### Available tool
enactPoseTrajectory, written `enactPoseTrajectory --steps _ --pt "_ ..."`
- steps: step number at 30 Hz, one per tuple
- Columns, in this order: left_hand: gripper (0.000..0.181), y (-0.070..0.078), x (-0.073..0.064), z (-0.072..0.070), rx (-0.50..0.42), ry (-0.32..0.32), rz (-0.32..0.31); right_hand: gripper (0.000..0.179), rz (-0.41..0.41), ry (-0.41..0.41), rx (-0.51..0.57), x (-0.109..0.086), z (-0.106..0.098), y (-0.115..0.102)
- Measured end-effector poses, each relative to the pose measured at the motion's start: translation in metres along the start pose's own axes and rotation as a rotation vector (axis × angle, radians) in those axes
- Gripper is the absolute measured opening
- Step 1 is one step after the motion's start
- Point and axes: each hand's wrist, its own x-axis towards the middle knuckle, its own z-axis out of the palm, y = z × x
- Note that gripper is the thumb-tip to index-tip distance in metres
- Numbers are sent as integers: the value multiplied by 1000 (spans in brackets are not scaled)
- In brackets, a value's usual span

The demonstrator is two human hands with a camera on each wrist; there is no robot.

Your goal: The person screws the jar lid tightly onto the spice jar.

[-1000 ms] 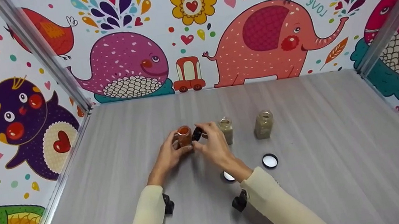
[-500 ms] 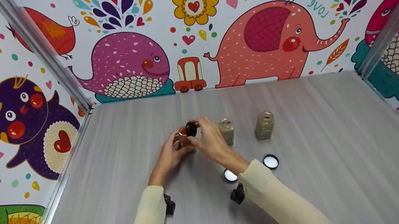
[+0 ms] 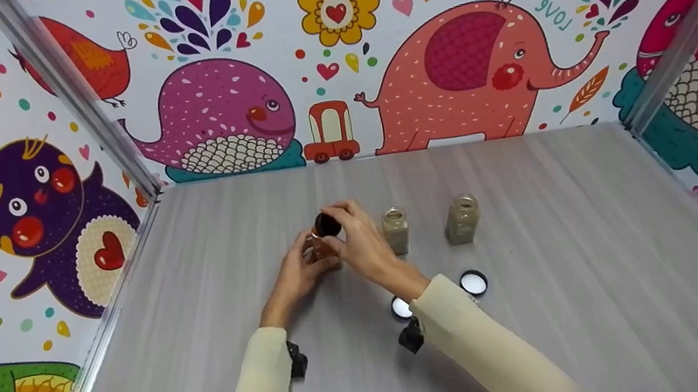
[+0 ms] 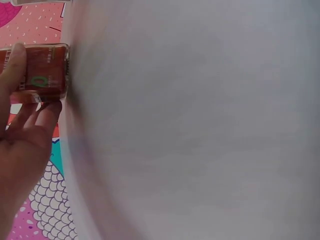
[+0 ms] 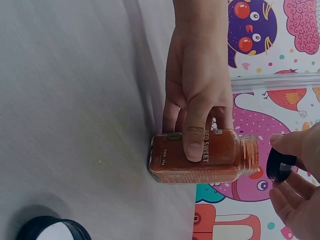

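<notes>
My left hand point(image 3: 295, 274) grips a square glass spice jar point(image 5: 200, 167) of red-orange powder, upright on the table, thumb across its label. Its threaded glass neck is bare. Between thumb and fingers, my right hand point(image 3: 365, 246) pinches a black screw lid point(image 5: 279, 164), tilted just above the jar's mouth. A narrow gap shows between lid and neck in the right wrist view. From the head, the lid point(image 3: 327, 224) hides the mouth. In the left wrist view only the jar's lower part point(image 4: 47, 75) shows, with the left fingers around it.
Two uncapped jars of grey-green powder, a nearer-to-hand one point(image 3: 397, 233) and another jar point(image 3: 462, 220), stand to the right. Two black lids, one lid point(image 3: 401, 307) by the right wrist and another lid point(image 3: 473, 283), lie with white linings up. Patterned walls point(image 3: 225, 111) border the table.
My right hand has moved left, carrying the black lid from beside the red-orange jar to over its mouth and tipping it downward. The left hand and jar have stayed put.
</notes>
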Motion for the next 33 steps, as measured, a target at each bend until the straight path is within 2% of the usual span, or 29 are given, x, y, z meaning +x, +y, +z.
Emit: enactPoseTrajectory --steps 4,13,25,33 --pt "55 0 -1 -1 8 6 15 49 14 -8 5 1 2 -1" --pt "56 0 -2 0 44 1 -2 43 19 -26 -6 0 5 -2" --pt "60 -2 -2 -1 -6 -18 -1 43 24 -57 4 5 9 0" --pt "58 -3 -2 -2 71 -15 41 41 21 -130 -41 7 11 -2"
